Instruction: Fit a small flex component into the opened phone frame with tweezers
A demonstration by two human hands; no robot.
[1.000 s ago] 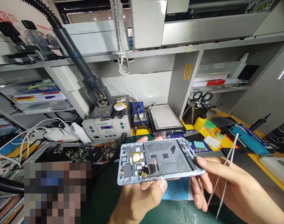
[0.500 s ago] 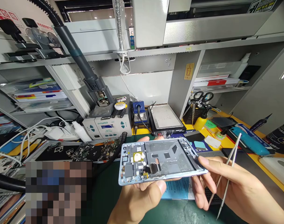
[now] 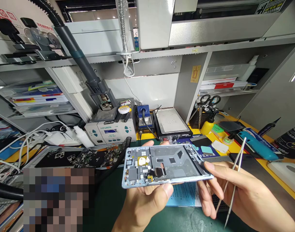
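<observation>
A phone frame (image 3: 171, 161) with its inside laid bare is held up level over the green mat (image 3: 186, 219). Small parts, a white paste patch on a gold plate and a dark flex cable show on its left half; a grey hollow takes up the rest. My left hand (image 3: 147, 203) grips it from below, thumb on the near edge and fingertips showing past the far edge. My right hand (image 3: 237, 183) pinches the right end between thumb and fingers. Metal tweezers (image 3: 232, 187) also sit in my right hand, their tips hanging down and apart.
Behind stand a hot-air station (image 3: 111, 129), a blue soldering station (image 3: 145, 117) and a heating plate (image 3: 171, 122). A tray of circuit boards (image 3: 99, 156) lies left, near a black hose (image 3: 116, 167). Scissors (image 3: 210, 100), a yellow bottle (image 3: 207, 125) and a teal tool (image 3: 257, 146) are on the right.
The phone frame has tilted very slightly, its near edge rising a little. Both hands keep their hold, and the view has shifted a touch.
</observation>
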